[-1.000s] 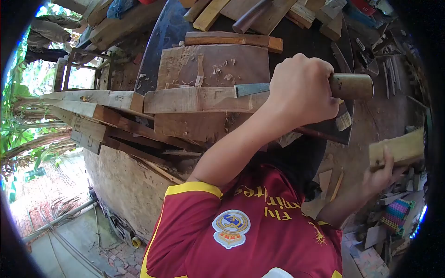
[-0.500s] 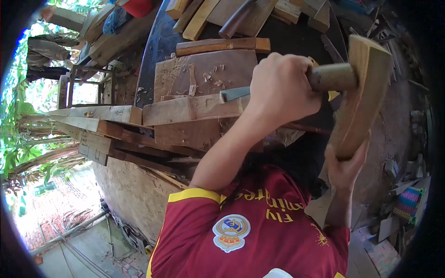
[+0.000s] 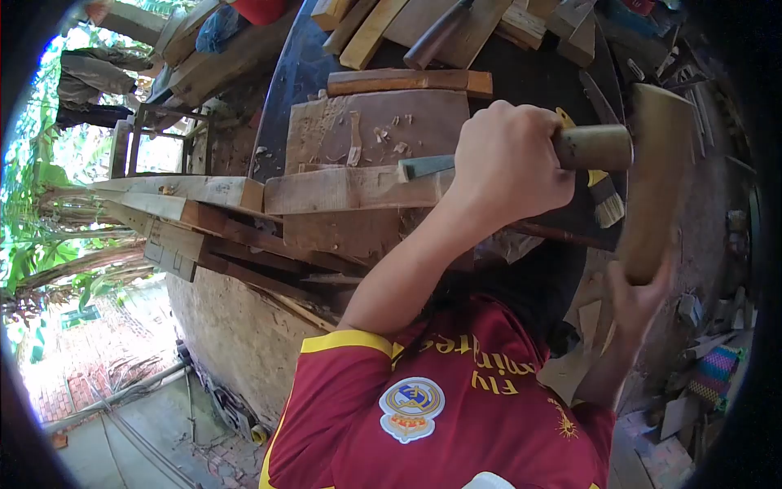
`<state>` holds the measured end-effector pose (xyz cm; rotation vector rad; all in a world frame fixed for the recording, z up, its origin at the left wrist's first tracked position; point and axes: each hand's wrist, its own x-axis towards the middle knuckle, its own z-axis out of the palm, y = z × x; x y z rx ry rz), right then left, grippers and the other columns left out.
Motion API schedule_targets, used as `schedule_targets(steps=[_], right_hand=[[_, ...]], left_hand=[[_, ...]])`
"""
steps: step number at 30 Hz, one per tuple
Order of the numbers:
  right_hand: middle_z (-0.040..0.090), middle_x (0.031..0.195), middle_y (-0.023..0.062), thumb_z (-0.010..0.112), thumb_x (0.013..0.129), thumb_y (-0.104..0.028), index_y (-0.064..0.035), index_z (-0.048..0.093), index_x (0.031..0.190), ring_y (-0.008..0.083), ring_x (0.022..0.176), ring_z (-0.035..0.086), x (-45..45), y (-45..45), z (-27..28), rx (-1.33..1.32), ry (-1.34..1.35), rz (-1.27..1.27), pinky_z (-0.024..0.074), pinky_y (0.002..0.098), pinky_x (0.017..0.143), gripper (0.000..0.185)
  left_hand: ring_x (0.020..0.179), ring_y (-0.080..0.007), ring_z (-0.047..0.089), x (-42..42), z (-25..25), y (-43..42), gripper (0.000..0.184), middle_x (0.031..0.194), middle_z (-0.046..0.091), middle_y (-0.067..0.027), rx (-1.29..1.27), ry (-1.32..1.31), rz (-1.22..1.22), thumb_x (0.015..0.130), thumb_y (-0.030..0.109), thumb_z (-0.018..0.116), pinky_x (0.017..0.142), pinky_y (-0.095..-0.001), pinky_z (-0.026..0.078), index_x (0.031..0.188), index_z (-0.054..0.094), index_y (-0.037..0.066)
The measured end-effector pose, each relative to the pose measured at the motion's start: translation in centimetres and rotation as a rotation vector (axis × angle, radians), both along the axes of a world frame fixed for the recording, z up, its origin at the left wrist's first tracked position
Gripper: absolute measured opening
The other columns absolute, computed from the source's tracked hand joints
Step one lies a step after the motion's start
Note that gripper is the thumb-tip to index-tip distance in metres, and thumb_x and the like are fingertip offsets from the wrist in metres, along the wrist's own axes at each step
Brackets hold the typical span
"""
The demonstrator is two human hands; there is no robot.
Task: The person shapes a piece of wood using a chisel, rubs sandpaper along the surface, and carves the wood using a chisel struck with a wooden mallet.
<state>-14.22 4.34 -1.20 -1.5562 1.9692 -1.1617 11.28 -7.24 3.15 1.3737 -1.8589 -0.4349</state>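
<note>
My left hand is closed round a chisel, its flat blade pointing left and resting on a long piece of wood. The chisel's thick round handle sticks out on the right of the fist. My right hand grips the lower end of a wooden block, which stands upright and blurred just right of the handle end. A narrow gap seems to lie between block and handle. Under the long piece is a wide board with curled shavings on it.
A paintbrush lies behind the chisel handle. Beyond the board are a wood strip, a dark rounded tool handle and several offcuts. Stacked beams extend left. A woven colourful item sits at the lower right.
The wooden block in my right hand has moved right, from against the chisel handle to slightly off it. The view has shifted a little, and the paintbrush shows more. My left hand keeps its grip.
</note>
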Motion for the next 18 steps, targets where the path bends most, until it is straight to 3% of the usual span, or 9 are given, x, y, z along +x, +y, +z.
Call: schedule_targets(steps=[2,4,6,9,12,14,17,18], right_hand=[[0.052,0.128,0.0164,0.076,0.071,-0.009,-0.0023,0.037,0.144,0.0279,0.111,0.055,-1.3,0.1,0.8,-0.073,-0.3,-0.128,0.0458,0.0413,0.095,0.083],[0.052,0.128,0.016,0.076,0.073,-0.009,-0.0026,0.037,0.144,0.0277,0.111,0.055,1.7,-1.1,2.3,-0.178,-0.506,-0.421,0.0463,0.0412,0.095,0.081],[0.052,0.13,0.017,0.076,0.072,-0.009,-0.0004,0.035,0.145,0.0289,0.113,0.055,2.4,-1.4,-0.7,-0.323,-0.438,-0.381,0.0464,0.0409,0.095,0.084],[0.052,0.129,0.0166,0.074,0.072,-0.009,0.0017,0.036,0.143,0.0281,0.112,0.055,4.0,0.7,-0.1,-0.045,0.295,0.199,0.047,0.0397,0.094,0.082],[0.052,0.127,0.0169,0.072,0.072,-0.007,0.0021,0.037,0.142,0.0283,0.109,0.054,1.0,-0.1,-0.4,0.011,-0.121,-0.013,0.0451,0.0398,0.096,0.079],[0.052,0.126,0.0184,0.073,0.073,-0.007,0.0017,0.035,0.144,0.0293,0.109,0.054,0.3,-0.3,-0.2,-0.161,-0.461,-0.148,0.043,0.0408,0.098,0.081],[0.051,0.129,0.0176,0.073,0.075,-0.007,0.0014,0.034,0.145,0.0282,0.112,0.053,2.8,-0.9,-2.2,-0.265,-0.392,-0.48,0.0431,0.0404,0.098,0.08],[0.052,0.128,0.0173,0.072,0.075,-0.006,0.0016,0.035,0.144,0.0282,0.114,0.053,2.8,-0.5,-2.3,-0.203,-0.133,-0.208,0.0428,0.0402,0.098,0.079]], left_hand=[[0.066,-0.0405,0.062,-0.1,-0.3,0.3,0.017,0.061,0.061,-0.0176,0.021,0.02,-0.023,0.061,0.02,0.072,0.066,-0.046,0.053,0.067,0.067,0.006],[0.066,-0.0403,0.062,-0.2,-0.2,0.2,0.017,0.061,0.061,-0.0177,0.041,0.019,-0.017,0.061,0.021,0.072,0.066,-0.046,0.053,0.068,0.067,0.006],[0.065,-0.04,0.062,-0.1,-0.3,0.4,0.017,0.061,0.061,-0.0174,0.062,-0.019,-0.016,0.061,0.021,0.072,0.066,-0.0456,0.053,0.068,0.068,0.007],[0.065,-0.0391,0.063,0.1,-0.2,0.5,0.016,0.061,0.061,-0.0166,0.066,-0.07,0.002,0.061,0.021,0.072,0.065,-0.0449,0.053,0.069,0.069,0.007],[0.066,-0.0387,0.063,0.1,-0.2,0.1,0.016,0.061,0.062,-0.0163,0.066,-0.032,0.018,0.06,0.021,0.072,0.065,-0.0451,0.054,0.069,0.069,0.008],[0.066,-0.0386,0.064,0.1,-0.2,0.2,0.016,0.062,0.062,-0.0164,0.105,-0.05,0.001,0.06,0.021,0.072,0.065,-0.0454,0.054,0.07,0.069,0.008],[0.066,-0.0384,0.064,-0.2,-0.7,0.1,0.016,0.062,0.063,-0.0163,0.074,-0.072,0.028,0.061,0.021,0.072,0.065,-0.0452,0.054,0.069,0.069,0.008],[0.066,-0.0383,0.064,-0.1,-0.6,-0.1,0.016,0.062,0.063,-0.0162,0.056,-0.077,0.043,0.061,0.021,0.072,0.065,-0.0451,0.054,0.069,0.068,0.008]])
